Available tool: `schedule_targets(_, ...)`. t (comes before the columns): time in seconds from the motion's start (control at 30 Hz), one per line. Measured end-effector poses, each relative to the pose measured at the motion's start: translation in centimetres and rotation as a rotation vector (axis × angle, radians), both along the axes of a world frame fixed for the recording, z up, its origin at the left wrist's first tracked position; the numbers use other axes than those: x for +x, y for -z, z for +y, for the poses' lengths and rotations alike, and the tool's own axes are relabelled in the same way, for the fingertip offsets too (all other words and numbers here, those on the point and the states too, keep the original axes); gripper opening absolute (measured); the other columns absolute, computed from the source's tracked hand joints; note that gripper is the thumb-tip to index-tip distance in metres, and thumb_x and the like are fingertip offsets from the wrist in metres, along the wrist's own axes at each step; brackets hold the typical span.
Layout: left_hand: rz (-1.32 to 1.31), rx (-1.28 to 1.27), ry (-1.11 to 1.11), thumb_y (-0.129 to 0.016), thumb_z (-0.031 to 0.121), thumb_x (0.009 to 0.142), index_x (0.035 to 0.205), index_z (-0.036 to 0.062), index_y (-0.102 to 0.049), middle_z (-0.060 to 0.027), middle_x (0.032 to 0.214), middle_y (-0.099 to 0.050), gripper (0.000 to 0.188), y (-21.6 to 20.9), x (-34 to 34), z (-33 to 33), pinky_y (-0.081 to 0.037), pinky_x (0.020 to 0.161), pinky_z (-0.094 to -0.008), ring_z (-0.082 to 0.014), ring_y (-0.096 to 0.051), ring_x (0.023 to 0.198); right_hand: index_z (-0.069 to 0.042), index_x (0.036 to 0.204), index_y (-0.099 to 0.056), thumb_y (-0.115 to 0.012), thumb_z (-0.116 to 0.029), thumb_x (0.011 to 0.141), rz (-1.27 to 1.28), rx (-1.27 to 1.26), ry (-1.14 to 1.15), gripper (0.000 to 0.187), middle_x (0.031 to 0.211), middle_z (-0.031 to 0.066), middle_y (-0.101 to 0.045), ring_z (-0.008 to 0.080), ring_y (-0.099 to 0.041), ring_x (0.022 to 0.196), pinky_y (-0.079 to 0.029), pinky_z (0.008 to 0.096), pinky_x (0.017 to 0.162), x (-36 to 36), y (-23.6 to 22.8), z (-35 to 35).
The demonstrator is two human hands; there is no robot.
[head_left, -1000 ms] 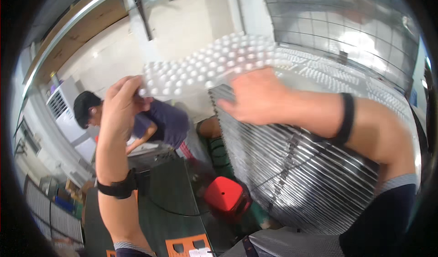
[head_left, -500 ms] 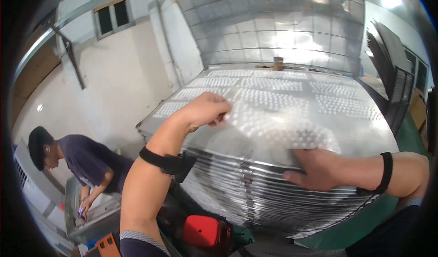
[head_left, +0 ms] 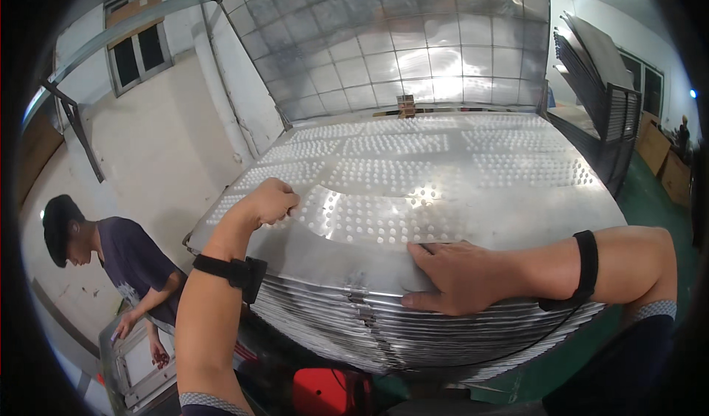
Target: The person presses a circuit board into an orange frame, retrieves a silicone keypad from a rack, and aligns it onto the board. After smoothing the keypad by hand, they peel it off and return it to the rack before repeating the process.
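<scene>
A thin, see-through sheet with rows of white round dots (head_left: 362, 220) lies over the near part of a grey metal panel (head_left: 517, 220), its left side a little raised and curved. At that left side my left hand (head_left: 273, 200) is closed in a pinch on the sheet's edge. My right hand (head_left: 461, 272) rests flat at the near edge of the panel, fingers stretched and thumb apart. Its fingertips touch the sheet's near edge. Farther back, several more blocks of white dots (head_left: 399, 144) cover the panel in rows.
Below the panel is a stack of thin metal shelves (head_left: 458, 342). A gridded metal screen (head_left: 384, 46) stands upright behind. Red box-like object (head_left: 321, 392) sits low in front. At left, a co-worker (head_left: 129, 250) bends over a frame. More panels lean in a rack (head_left: 602, 83) at right.
The dotted sheet has come down from the air onto the panel. My left hand has moved left and lower with its edge; my right hand has shifted left. The view has turned slightly.
</scene>
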State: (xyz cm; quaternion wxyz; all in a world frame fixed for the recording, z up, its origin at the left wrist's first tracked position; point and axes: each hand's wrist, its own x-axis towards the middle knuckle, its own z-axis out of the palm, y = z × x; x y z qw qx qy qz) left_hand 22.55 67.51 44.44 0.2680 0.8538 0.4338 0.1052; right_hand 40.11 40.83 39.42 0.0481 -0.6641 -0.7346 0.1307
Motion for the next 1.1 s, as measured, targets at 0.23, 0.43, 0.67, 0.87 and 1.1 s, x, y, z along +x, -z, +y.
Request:
schedule_targets(0.23, -0.079, 0.573, -0.094, -0.054, 0.023, 0.082, 0.073, -0.0059, -0.06, -0.0205, 0.065, -0.058, 0.031, 1.8, -4.2, -3.0, -0.045, 0.064, -0.038, -0.0288, -0.056, 0.06, 0.018, 0.116, -0.04, -0.046, -0.05, 0.088, -0.18, 0.052, -0.167, 0.074, 0.118, 0.034, -0.045, 0.0419, -0.041, 0.118, -0.035, 0.0419, 0.098, -0.4, -1.2, -5.9)
schedule_targets(0.43, -0.224, 0.478, -0.167, -0.05, 0.024, 0.088, 0.071, -0.0059, -0.058, -0.0088, 0.061, -0.058, 0.035, 4.4, -12.3, -13.8, -0.042, 0.057, -0.0316, -0.0166, -0.053, 0.058, 0.014, 0.095, -0.054, -0.051, -0.042, 0.086, -0.227, 0.088, -0.498, 0.056, 0.101, 0.0281, -0.055, 0.0393, -0.052, 0.1, -0.042, 0.0412, 0.088, -4.7, -3.2, -9.4)
schedule_targets(0.67, -0.445, 0.206, -0.648, -0.053, 0.031, 0.09, 0.069, -0.0017, -0.059, -0.0015, 0.059, -0.054, 0.039, 13.5, -25.2, -28.9, -0.037, 0.049, -0.0238, -0.0076, -0.046, 0.055, 0.006, 0.09, -0.054, -0.06, -0.036, 0.081, -0.276, -0.076, -1.154, 0.043, 0.085, 0.0166, -0.054, 0.0292, -0.052, 0.082, -0.043, 0.0364, 0.078, -16.3, -1.0, -7.9)
schedule_targets(0.87, -0.729, 0.053, -1.281, -0.048, 0.03, 0.093, 0.068, 0.0014, -0.058, -0.0005, 0.06, -0.05, 0.039, 25.4, -31.4, -43.1, -0.039, 0.054, -0.0256, -0.0095, -0.045, 0.056, 0.007, 0.091, -0.057, -0.054, -0.041, 0.084, -0.17, -0.356, -1.469, 0.048, 0.091, 0.0246, -0.059, 0.039, -0.057, 0.09, -0.045, 0.0436, 0.08, -27.7, 8.5, -4.7)
schedule_targets(1.1, -0.693, -0.132, -1.963, -0.054, 0.029, 0.086, 0.071, -0.004, -0.063, -0.0105, 0.058, -0.059, 0.037, 40.6, -26.1, -55.5, -0.045, 0.056, -0.0331, -0.017, -0.056, 0.056, 0.005, 0.111, -0.056, -0.054, -0.04, 0.085, -0.043, -0.664, -1.556, 0.052, 0.101, 0.0273, -0.06, 0.0376, -0.058, 0.098, -0.045, 0.0411, 0.083, -35.8, 27.5, -1.2)
